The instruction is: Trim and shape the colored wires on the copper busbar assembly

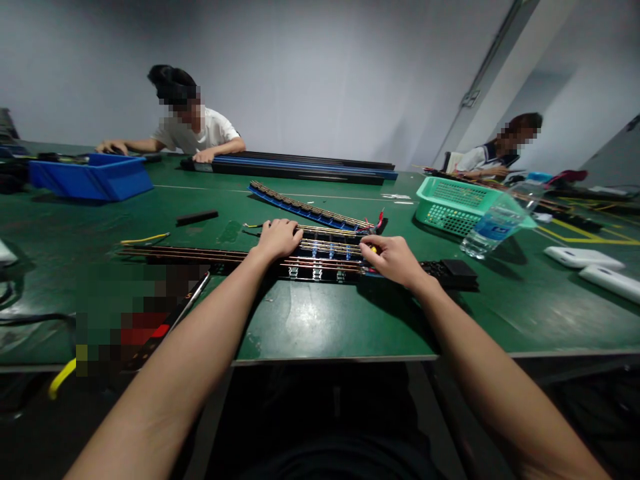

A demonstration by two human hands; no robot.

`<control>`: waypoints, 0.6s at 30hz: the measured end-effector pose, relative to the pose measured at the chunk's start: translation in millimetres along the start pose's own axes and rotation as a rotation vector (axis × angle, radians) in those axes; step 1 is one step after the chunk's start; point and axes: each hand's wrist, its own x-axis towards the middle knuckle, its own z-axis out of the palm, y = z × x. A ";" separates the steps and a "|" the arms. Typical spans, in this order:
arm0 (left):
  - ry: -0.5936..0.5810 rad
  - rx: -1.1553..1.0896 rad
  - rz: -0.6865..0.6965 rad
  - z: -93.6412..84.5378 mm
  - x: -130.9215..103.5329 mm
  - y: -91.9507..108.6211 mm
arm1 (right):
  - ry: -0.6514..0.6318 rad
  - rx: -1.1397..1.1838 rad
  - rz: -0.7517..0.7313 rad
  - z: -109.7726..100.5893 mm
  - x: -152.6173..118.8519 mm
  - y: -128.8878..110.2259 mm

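Observation:
Long dark strips with copper-coloured rails (235, 256) lie across the green table in front of me, with silvery clips and blue parts along their middle. My left hand (277, 239) rests palm down on the strips, its fingers laid over them. At their right end, my right hand (395, 259) has its thumb and fingers closed by the rail ends; what they pinch is hidden. Red wires and a small yellow bit show close to those fingers. Just beyond both hands, a separate blue-backed strip (305, 207) lies at a slant. A black block (457, 269) sits at the right end.
A blue bin (95, 179) stands at the left, and a green basket (445, 208) at the right beside a clear water bottle (495, 230). Long black and blue bars (300, 167) lie at the back near a co-worker (200, 130). Another person (493, 157) sits at the far right.

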 end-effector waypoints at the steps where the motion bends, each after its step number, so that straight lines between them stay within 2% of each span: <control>1: 0.003 0.001 -0.001 0.2 0.2 0.1 | -0.021 -0.051 -0.024 1.7 -1.1 -0.3; 6: 0.000 0.011 -0.005 0.8 1.0 0.7 | 0.055 -0.061 0.009 3.6 0.0 1.9; 13: 0.006 0.000 0.001 1.1 1.5 0.4 | 0.046 -0.069 0.005 5.0 -0.9 2.3; 18: 0.005 0.009 0.001 1.7 1.6 -0.2 | 0.095 -0.060 0.026 6.9 -0.6 3.0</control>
